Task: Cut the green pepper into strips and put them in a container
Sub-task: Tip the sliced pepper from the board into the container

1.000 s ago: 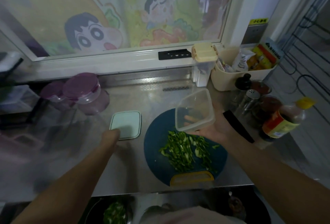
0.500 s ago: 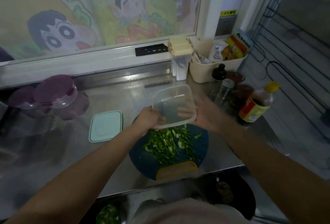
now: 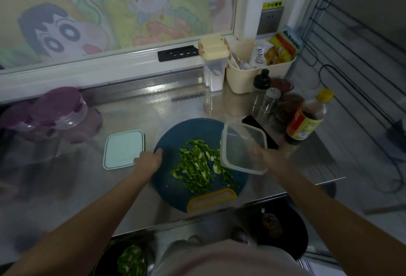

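Note:
Green pepper strips [image 3: 197, 165] lie in a heap on the round blue cutting board [image 3: 175, 194]. My right hand [image 3: 265, 157] holds a clear plastic container [image 3: 242, 147], tilted with its opening toward the strips, at the board's right edge. My left hand [image 3: 149, 160] rests on the board's left edge, fingers curled over the rim. The container's pale green lid [image 3: 124, 149] lies flat on the steel counter, left of the board.
A black knife handle [image 3: 259, 130] lies behind the container. Bottles and shakers [image 3: 305, 119] crowd the right; a cream basket [image 3: 259, 73] stands behind them. Purple-lidded jars [image 3: 59, 111] sit at the left. Below the counter edge, a bowl [image 3: 131, 260] holds green scraps.
The container came down and to the right, tilting toward the strips. My left hand let go of it and dropped to the board's left edge.

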Demonstrator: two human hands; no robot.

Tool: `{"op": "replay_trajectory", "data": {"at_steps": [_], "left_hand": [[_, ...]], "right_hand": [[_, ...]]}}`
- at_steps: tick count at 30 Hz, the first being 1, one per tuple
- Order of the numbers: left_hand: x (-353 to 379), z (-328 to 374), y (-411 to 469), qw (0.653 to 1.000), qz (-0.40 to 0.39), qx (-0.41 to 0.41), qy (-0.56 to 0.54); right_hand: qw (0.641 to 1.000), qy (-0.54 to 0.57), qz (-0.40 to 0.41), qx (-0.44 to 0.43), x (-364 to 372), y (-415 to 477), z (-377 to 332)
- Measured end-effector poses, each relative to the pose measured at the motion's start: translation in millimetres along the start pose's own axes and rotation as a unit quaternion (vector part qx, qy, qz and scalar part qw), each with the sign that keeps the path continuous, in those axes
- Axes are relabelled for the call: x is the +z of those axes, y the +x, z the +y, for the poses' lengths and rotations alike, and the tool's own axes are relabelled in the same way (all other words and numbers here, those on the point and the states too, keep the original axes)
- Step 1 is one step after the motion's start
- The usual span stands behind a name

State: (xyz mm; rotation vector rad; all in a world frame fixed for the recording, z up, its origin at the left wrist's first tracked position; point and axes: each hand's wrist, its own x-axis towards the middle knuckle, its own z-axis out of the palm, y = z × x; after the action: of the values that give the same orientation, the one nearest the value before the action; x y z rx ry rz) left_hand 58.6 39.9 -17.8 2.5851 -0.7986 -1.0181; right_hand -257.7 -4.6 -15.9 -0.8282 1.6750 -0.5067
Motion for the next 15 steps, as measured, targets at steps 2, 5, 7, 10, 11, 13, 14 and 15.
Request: {"op": "replay_trajectory", "data": {"at_steps": [2,5,7,10,11,13,14,15], "left_hand": [[4,-9,2,0.999,-0.044,-0.002,-0.029],[11,-19,8,0.997,-0.057,-0.01,-0.051],[11,-22,8,0.995,-0.052,-0.018,-0.084],[7,-19,0,0.984,-0.042,-0.046,-0.168],[6,-18,0,0.977,-0.042,-0.057,-0.201],[5,-16,1,0.966,-0.048,-0.07,-0.246],[4,-15,2,0.961,-0.051,-0.072,-0.263],[4,-15,3,0.954,-0.059,-0.08,-0.282]], "right_hand": [[0.999,0.041,-0.009,0.016,6,2,3],[0.997,0.075,0.0,0.008,11,1,1],[0.998,0.054,0.017,-0.007,12,-1,-2],[0.999,0.051,-0.004,0.002,11,-4,-8],[0.999,0.048,-0.009,-0.005,11,-2,-7],[1.0,0.013,-0.015,-0.019,10,-4,-8],[1.0,-0.006,-0.016,-0.024,10,-7,-8],[0.999,-0.021,-0.014,-0.027,9,-5,-7]]}}
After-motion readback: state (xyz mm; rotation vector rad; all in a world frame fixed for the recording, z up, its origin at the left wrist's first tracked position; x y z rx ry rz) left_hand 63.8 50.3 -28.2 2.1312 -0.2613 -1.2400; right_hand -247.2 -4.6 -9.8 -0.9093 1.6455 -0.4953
